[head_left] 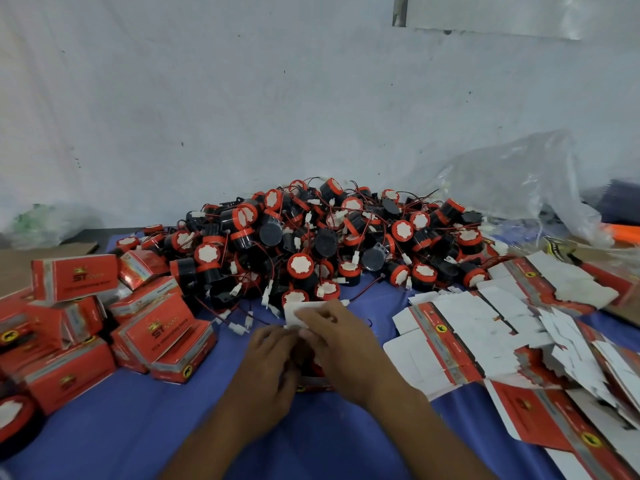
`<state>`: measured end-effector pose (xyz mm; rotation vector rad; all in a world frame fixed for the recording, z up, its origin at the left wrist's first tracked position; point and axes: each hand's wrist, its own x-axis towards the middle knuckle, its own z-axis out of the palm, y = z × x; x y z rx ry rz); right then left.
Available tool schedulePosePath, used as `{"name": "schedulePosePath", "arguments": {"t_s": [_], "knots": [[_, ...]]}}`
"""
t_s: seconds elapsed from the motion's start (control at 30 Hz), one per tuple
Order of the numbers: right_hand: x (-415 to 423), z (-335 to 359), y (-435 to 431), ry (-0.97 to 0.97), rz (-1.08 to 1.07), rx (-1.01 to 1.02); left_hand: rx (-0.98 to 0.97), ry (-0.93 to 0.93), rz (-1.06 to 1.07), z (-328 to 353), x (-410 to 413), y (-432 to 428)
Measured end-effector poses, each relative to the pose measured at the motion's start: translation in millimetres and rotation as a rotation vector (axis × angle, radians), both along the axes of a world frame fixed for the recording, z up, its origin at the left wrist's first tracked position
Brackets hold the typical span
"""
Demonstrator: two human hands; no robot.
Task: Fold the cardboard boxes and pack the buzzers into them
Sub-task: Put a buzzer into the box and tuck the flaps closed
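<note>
From my feed, both hands meet in the middle of the blue surface (173, 427), working one cardboard box (298, 313) between them. The left hand (273, 362) is curled around the box's near side, and the right hand (343, 344) grips it from the other side, its fingers pinching the white flap that sticks up at the far end. A strip of the box's red print shows below the hands. Just behind the box is a big heap of buzzers (329, 244), black bodies with red caps and thin wires with white plugs. To the left I see a pile of folded boxes (104, 313), red and closed, lying at different angles. To the right, flat box blanks (485, 341) lie spread and overlapping, mostly white side up. A crumpled clear plastic bag (512, 178) sits behind them against the white wall (242, 98).
</note>
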<state>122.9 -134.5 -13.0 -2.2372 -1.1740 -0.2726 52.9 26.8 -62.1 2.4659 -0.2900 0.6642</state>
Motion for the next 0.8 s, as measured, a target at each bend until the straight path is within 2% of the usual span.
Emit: {"name": "schedulePosePath", "arguments": {"t_s": [0.13, 0.2, 0.23, 0.33, 0.47, 0.57, 0.7, 0.8], "knots": [[4.7, -7.5, 0.7, -0.015, -0.024, -0.185, -0.509, 0.017, 0.009, -3.9, -1.1, -0.5], [5.3, -9.0, 2.6, 0.031, -0.104, -0.155, -0.663, 0.094, 0.050, -2.7, -1.6, -0.4], [5.7, -10.1, 4.0, 0.031, -0.113, -0.113, -0.637, 0.094, 0.063, -3.4, -1.6, 0.2], [4.5, -14.6, 7.7, -0.079, -0.062, -0.032, -0.376, 0.029, 0.099, -2.0, -3.6, 1.6], [-2.8, -17.3, 8.5, 0.204, 0.032, 0.099, -0.304, 0.017, 0.136, -5.5, -2.4, 2.6], [-1.9, -19.7, 9.0, 0.338, 0.057, 0.104, -0.319, 0.015, 0.123, -4.1, -3.2, 2.4], [-3.0, -27.4, 12.3, 0.084, -0.050, 0.109, -0.411, 0.052, 0.125, -4.1, -4.6, 2.2], [-6.2, -27.2, 17.8, 0.040, -0.062, 0.145, -0.450, 0.058, 0.115, -4.6, -5.3, 2.6]]}}
